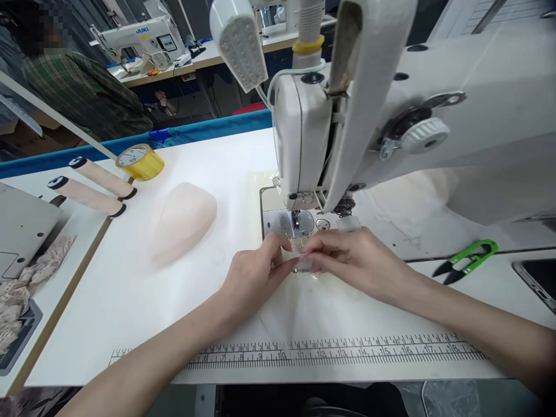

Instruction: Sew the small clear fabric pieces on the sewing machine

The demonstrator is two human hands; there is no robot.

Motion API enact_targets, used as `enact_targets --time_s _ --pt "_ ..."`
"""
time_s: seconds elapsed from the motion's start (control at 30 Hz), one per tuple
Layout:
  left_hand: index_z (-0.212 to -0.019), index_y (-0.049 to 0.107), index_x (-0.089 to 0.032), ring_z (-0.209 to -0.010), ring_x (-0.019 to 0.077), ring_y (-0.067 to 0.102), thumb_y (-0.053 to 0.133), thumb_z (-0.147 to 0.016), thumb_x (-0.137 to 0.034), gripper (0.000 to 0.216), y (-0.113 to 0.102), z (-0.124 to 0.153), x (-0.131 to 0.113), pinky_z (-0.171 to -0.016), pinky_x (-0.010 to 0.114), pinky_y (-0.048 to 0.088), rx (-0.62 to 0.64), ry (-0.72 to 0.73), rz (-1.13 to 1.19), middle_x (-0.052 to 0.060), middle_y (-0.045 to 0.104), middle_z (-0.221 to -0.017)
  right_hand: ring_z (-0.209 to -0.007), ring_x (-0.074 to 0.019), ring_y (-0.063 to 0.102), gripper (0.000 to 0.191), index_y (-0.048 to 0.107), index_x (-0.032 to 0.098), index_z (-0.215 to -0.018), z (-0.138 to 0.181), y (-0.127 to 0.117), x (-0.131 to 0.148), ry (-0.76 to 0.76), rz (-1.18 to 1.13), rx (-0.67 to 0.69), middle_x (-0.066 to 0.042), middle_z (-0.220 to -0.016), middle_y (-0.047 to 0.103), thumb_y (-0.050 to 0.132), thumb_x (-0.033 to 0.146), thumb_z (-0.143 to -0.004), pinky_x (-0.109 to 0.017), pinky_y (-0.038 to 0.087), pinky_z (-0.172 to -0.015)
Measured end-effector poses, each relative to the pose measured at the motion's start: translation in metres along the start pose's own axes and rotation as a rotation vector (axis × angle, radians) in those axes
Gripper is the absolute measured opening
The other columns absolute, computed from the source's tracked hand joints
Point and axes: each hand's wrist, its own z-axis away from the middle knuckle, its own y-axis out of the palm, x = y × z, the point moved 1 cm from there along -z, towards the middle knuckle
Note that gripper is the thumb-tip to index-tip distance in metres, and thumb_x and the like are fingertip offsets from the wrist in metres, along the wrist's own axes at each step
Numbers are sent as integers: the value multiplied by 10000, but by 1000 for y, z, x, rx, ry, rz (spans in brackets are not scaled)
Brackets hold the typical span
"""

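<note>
Thread spools (87, 196) are lying near a roll of tape (148, 165), left of a pale pink cloth (186, 217). The left hand (248, 281) is pinching a small whitish piece (297, 257) before the sewing machine (299, 139); the right hand (368, 267) is pinching its other side. Green scissors (472, 260) are lying farther right.

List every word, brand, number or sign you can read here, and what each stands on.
"JUKI": far machine.
"7", "8", "9", "10", "12", "13", "15", "17", "18": among the larger numbers on the ruler along the table's near edge; its upper row is too small to read surely.
Tape: print inside the core, too small to read.
Screen on the far machine: unreadable.
</note>
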Motion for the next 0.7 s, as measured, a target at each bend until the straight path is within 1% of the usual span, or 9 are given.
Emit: enact_targets --time_s 0.07,0.1,0.2,0.27,0.3,0.37,0.5,0.6,0.7 --pt "-976 481 -212 -436 51 431 502 -976 -312 102 1 2 2 -445 167 299 -24 56 -53 -102 507 -565 -645 -136 608 158 673 194 -882 3 3 0 -160 144 -77 2 -760 653 526 157 -926 -242 464 -547" --pt "-971 503 -208 -454 52 472 488 -985 -311 106 1 2 3 -452 164 328 -33 89 -66 -90 549 -588 -646 -132 596 165 668 188 -888 4 4 0 -228 196 -110 2 -757 642 518 134 -929 -241 456 -545" --pt "-1013 571 -198 -589 67 621 462 -998 -267 130 2 2 2 -522 166 450 -49 168 -63 -37 691 -770 -646 -125 575 162 655 169 -902 6 7 -4 -354 253 -174 1 -750 622 513 97 -933 -243 458 -561" --pt "-1082 590 -195 -677 76 671 445 -998 -216 169 2 2 0 -574 173 503 -24 182 -33 -17 723 -868 -635 -121 565 150 649 162 -904 6 7 -6 -379 262 -196 1 -747 617 519 93 -935 -243 457 -558" --pt "-1104 594 -193 -689 76 677 442 -993 -194 188 2 2 -1 -583 173 514 -14 180 -14 -16 727 -878 -624 -117 557 145 647 160 -903 6 7 -8 -383 268 -203 3 -742 613 522 94 -937 -242 455 -554" --pt "-1095 606 -188 -662 68 667 451 -979 -162 195 1 2 -3 -575 165 515 -5 167 18 -23 726 -860 -606 -110 545 134 644 159 -906 6 7 -9 -384 278 -211 9 -731 604 529 100 -942 -238 448 -544" --pt "-1010 633 -177 -569 44 612 498 -955 -141 151 0 2 -4 -527 132 477 -42 131 57 -40 708 -774 -603 -101 534 84 625 171 -972 7 8 -11 -379 281 -220 24 -736 586 559 125 -946 -228 444 -547" --pt "-1014 638 -170 -562 39 596 514 -947 -134 145 1 3 -4 -538 129 474 -54 119 78 -38 703 -778 -619 -96 541 102 601 179 -1033 8 10 -11 -386 284 -226 29 -766 595 575 137 -944 -221 449 -561" --pt "-1039 637 -173 -569 40 590 514 -946 -124 162 1 3 -3 -553 132 474 -46 113 78 -41 695 -780 -623 -92 543 109 597 186 -1034 8 11 -10 -388 285 -220 34 -767 595 571 133 -942 -213 444 -558"
